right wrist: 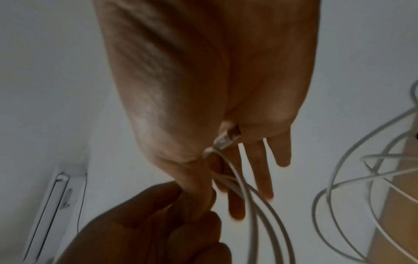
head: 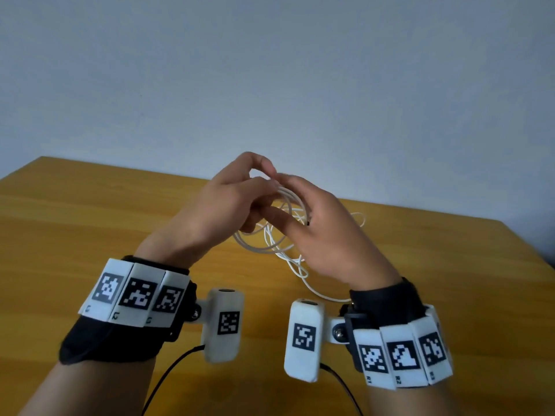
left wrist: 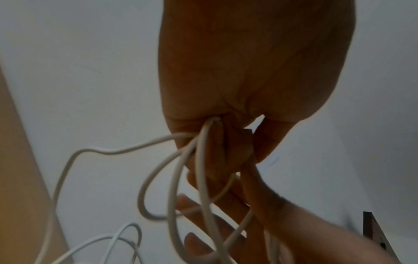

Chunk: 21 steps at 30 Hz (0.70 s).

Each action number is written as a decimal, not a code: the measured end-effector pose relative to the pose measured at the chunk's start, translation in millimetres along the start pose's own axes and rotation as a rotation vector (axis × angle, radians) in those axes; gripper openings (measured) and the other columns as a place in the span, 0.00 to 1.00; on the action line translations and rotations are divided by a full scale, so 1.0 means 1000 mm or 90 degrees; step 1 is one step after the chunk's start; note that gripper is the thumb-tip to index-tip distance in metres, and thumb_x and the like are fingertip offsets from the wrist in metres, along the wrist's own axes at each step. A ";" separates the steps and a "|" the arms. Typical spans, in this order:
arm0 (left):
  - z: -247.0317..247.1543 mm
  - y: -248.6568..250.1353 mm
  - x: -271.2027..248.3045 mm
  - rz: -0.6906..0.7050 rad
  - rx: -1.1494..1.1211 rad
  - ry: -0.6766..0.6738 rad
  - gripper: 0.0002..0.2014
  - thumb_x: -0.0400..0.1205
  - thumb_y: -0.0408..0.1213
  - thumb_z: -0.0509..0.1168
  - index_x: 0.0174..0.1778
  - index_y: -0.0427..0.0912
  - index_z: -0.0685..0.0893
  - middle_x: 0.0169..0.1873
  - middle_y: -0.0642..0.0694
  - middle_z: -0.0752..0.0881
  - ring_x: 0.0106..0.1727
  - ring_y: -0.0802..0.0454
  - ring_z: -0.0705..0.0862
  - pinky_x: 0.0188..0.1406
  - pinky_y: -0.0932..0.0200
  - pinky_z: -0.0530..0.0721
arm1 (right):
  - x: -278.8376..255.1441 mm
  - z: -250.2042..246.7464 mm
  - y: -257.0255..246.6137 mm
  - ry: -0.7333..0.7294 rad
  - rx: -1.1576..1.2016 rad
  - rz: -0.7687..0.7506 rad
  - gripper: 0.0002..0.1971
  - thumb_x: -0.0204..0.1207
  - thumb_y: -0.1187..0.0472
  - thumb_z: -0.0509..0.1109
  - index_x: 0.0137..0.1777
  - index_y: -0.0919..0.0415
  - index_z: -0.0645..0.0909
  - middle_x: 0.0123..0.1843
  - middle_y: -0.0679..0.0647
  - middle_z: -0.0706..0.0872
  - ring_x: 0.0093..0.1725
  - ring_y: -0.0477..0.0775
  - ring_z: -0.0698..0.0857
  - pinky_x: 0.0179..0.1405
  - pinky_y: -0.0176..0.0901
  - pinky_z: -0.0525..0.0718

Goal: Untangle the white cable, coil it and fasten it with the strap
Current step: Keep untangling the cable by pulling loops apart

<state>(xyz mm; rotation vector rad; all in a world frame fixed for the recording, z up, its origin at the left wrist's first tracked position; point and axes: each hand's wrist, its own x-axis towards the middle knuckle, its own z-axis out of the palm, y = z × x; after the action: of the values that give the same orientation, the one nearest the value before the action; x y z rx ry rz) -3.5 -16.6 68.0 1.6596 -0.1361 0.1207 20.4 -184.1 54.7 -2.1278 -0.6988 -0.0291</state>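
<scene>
Both hands are raised above the wooden table (head: 105, 229) with their fingertips meeting. My left hand (head: 237, 199) curls its fingers round several loops of the white cable (head: 271, 244); the left wrist view shows the loops (left wrist: 201, 142) bunched in that grip. My right hand (head: 318, 232) has straight fingers (right wrist: 260, 171) and a stretched thumb. The loops (right wrist: 255, 201) run between its thumb and forefinger, and the cable's connector (right wrist: 226, 141) lies at the base of the thumb. A small black piece (head: 308, 221) shows beside the right hand; what it is I cannot tell.
More of the cable lies in loose tangled loops on the table under and behind the hands (head: 300, 273), trailing toward my right wrist. A plain grey wall (head: 270, 70) stands behind the table. The table's right edge (head: 528, 244) runs close to the right arm.
</scene>
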 end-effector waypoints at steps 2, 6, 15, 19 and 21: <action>-0.002 -0.001 0.001 0.011 -0.039 -0.020 0.03 0.87 0.30 0.61 0.50 0.42 0.77 0.24 0.50 0.70 0.24 0.50 0.63 0.24 0.58 0.64 | -0.001 -0.006 0.000 0.019 0.036 0.007 0.08 0.87 0.54 0.70 0.62 0.47 0.87 0.51 0.41 0.94 0.55 0.41 0.91 0.58 0.42 0.87; -0.005 -0.006 0.006 0.020 -0.050 -0.047 0.09 0.88 0.37 0.64 0.57 0.35 0.84 0.26 0.49 0.68 0.26 0.51 0.68 0.33 0.52 0.72 | -0.004 -0.014 -0.002 0.080 0.101 0.016 0.11 0.90 0.56 0.66 0.45 0.52 0.85 0.29 0.45 0.88 0.37 0.56 0.93 0.45 0.56 0.90; -0.003 0.003 0.006 0.008 -0.215 -0.067 0.19 0.90 0.41 0.58 0.32 0.43 0.66 0.27 0.47 0.60 0.24 0.49 0.65 0.32 0.55 0.76 | 0.005 0.001 -0.004 0.211 0.324 -0.023 0.25 0.76 0.41 0.74 0.62 0.62 0.82 0.49 0.56 0.94 0.48 0.52 0.95 0.54 0.46 0.92; -0.002 0.017 0.002 0.024 -0.476 -0.076 0.18 0.91 0.40 0.53 0.33 0.44 0.68 0.28 0.51 0.57 0.23 0.56 0.60 0.27 0.61 0.73 | 0.014 0.022 0.003 0.026 0.589 0.034 0.61 0.51 0.12 0.64 0.75 0.59 0.75 0.53 0.56 0.94 0.68 0.58 0.88 0.81 0.60 0.75; -0.005 0.017 0.002 0.039 -0.537 -0.055 0.17 0.91 0.41 0.53 0.35 0.44 0.70 0.30 0.51 0.56 0.25 0.56 0.59 0.29 0.61 0.75 | 0.010 0.032 0.005 -0.069 0.441 0.031 0.56 0.59 0.10 0.51 0.66 0.57 0.83 0.51 0.56 0.94 0.68 0.57 0.88 0.84 0.66 0.67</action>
<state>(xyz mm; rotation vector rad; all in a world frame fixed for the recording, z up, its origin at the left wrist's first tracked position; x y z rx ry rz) -3.8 -13.6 85.8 0.8191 -0.2621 0.0278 24.2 -157.2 33.8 -1.4837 -0.6054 0.3138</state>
